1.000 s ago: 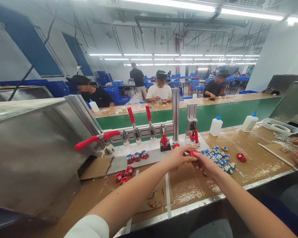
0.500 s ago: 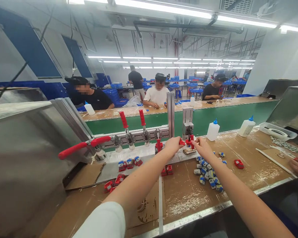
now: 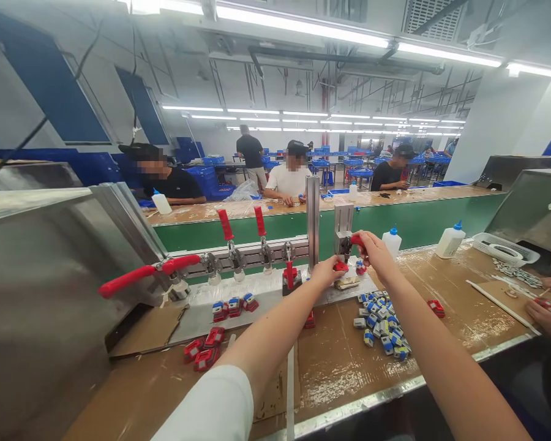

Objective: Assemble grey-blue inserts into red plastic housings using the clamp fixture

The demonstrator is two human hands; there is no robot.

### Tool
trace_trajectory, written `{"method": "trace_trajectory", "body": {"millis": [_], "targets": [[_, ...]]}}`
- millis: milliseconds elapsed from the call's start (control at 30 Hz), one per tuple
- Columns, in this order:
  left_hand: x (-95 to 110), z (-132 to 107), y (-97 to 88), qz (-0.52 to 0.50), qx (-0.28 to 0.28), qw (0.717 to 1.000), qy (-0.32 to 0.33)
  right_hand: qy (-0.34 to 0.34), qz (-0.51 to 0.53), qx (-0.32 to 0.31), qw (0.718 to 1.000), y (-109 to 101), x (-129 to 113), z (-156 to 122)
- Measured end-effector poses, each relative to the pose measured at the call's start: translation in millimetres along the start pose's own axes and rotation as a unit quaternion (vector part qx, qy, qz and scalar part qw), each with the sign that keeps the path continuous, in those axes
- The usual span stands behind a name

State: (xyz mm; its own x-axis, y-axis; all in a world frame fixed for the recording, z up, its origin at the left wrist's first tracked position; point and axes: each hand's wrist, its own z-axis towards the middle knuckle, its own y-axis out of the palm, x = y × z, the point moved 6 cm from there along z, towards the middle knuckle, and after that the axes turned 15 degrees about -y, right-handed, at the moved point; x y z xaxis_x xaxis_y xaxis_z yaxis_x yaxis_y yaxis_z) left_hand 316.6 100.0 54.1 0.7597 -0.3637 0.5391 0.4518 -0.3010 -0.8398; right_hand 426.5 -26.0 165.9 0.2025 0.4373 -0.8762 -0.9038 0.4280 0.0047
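Note:
My left hand (image 3: 325, 272) pinches a small red part (image 3: 340, 266) at the base of the small clamp press (image 3: 344, 236) on the white jig plate (image 3: 257, 293). My right hand (image 3: 371, 250) is closed round the red handle (image 3: 356, 239) of that press, raised above the plate. A pile of small blue and grey parts (image 3: 381, 321) lies just below my right wrist. Red assembled parts (image 3: 203, 352) lie at the left on the cardboard-covered bench (image 3: 349, 361).
A row of red-handled toggle clamps (image 3: 229, 242) runs along the jig, with a long red lever (image 3: 138, 275) at the left. Two glue bottles (image 3: 447, 240) and a white tray (image 3: 505, 248) stand at the right. Another person's hands (image 3: 548, 309) work at the far right. People sit beyond the green conveyor (image 3: 417, 214).
Both hands moved from the bench up to the small press. My left hand set the red part at its base; my right hand rose and took the red handle.

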Motion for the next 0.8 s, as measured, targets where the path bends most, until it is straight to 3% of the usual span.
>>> {"method": "trace_trajectory", "body": {"millis": [167, 300, 567, 800], "targets": [[9, 9, 16.8, -0.040, 0.002, 0.999, 0.015, 0.017, -0.053, -0.054, 0.997, -2, 31, -22], [5, 14, 22.0, -0.072, 0.001, 0.997, 0.013, -0.009, -0.074, -0.081, 0.994, -4, 53, -40], [-1, 23, 25.2, -0.113, 0.004, 0.994, 0.002, -0.029, -0.066, -0.060, 0.996, -7, 42, -31], [-2, 27, 28.7, -0.135, 0.002, 0.991, 0.010, -0.083, -0.156, -0.113, 0.978, -3, 65, -54]]}}
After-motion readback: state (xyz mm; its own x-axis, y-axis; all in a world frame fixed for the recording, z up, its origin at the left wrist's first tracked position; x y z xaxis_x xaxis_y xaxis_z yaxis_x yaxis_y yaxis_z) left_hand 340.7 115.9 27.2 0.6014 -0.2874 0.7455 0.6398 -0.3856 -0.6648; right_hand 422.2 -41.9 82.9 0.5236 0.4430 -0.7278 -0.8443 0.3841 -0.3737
